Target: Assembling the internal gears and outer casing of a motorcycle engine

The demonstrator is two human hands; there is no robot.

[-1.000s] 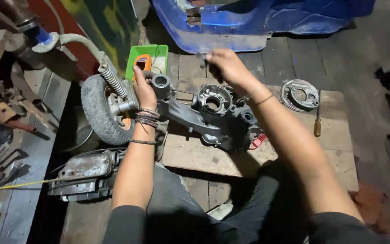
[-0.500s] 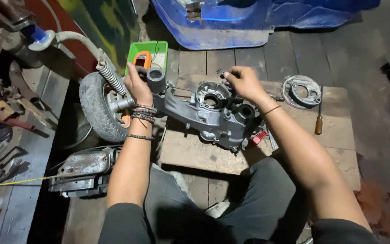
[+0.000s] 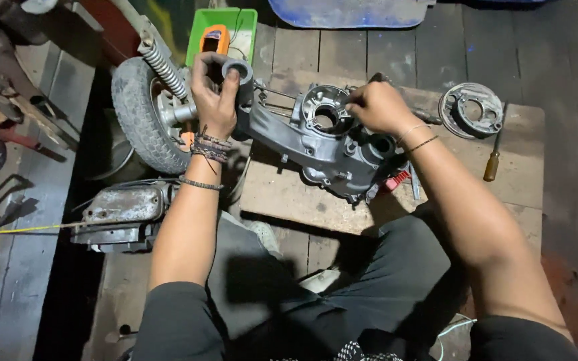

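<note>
- the left hand (image 3: 214, 90) has its grip closed round a short grey metal sleeve (image 3: 237, 72) at the left end of the engine crankcase (image 3: 316, 140); fingers wrap the sleeve's near side and its open round mouth shows above them.
- several dark bracelets (image 3: 207, 150) sit on that wrist.
- the right hand (image 3: 377, 107) is curled shut on the top edge of the crankcase, just right of the round bearing opening (image 3: 324, 117); whether a small tool sits inside that fist cannot be made out.
- the crankcase lies lengthwise on a wooden board (image 3: 282, 194) that serves as a tabletop, its long arm reaching left toward the sleeve, its bulkier end on the right.
- a small red part (image 3: 396, 180) peeks out from under the crankcase's right end.
- just left of the left hand stands a small rubber tyre (image 3: 135, 113) on its wheel, with a coiled shock spring (image 3: 164, 70) leaning over it.
- behind the left hand, a green tray (image 3: 245, 27) holds an orange handheld meter (image 3: 214, 37).
- right of the right hand, on the board, lies a round brake plate (image 3: 471, 110); a wooden-handled screwdriver (image 3: 493, 160) lies just beside it.
- below the tyre, on the floor, rests a dusty grey engine cover (image 3: 122, 210).
</note>
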